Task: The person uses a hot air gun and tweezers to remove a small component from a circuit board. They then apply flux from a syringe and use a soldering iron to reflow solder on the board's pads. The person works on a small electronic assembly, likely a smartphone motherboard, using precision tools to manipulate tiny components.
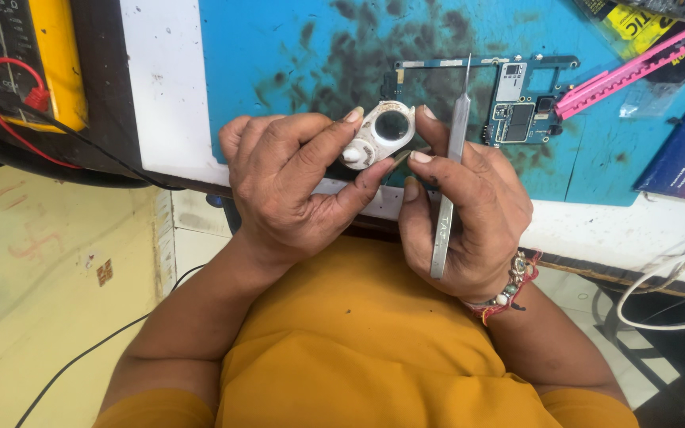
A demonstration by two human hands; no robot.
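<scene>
- Your left hand [291, 178] pinches a small white plastic part [378, 135] with a round hole through it, thumb and forefinger closed on its edges, holding it up just above the near edge of the workbench.
- Your right hand [465, 214] is closed around a pair of metal tweezers [447, 178]; the long body runs through the palm and the fine tip points up and away from you, past the part.
- The forefinger and thumb of that right hand also touch the part's right edge, and a thin dark sliver shows between them; you cannot tell what it is.
- Judged from this, the step in hand is close work on the white part, steadied between both hands.
- The tweezers' tip points away from the part, so using it there would call for turning the tool while your left pinch stays firm.
- Beyond your hands, a bare circuit board [509, 99] lies flat on a stained blue mat [279, 55].
- A pink tool [636, 67] lies at the far right, a yellow meter [53, 55] with a red wire [9, 91] at the far left.
</scene>
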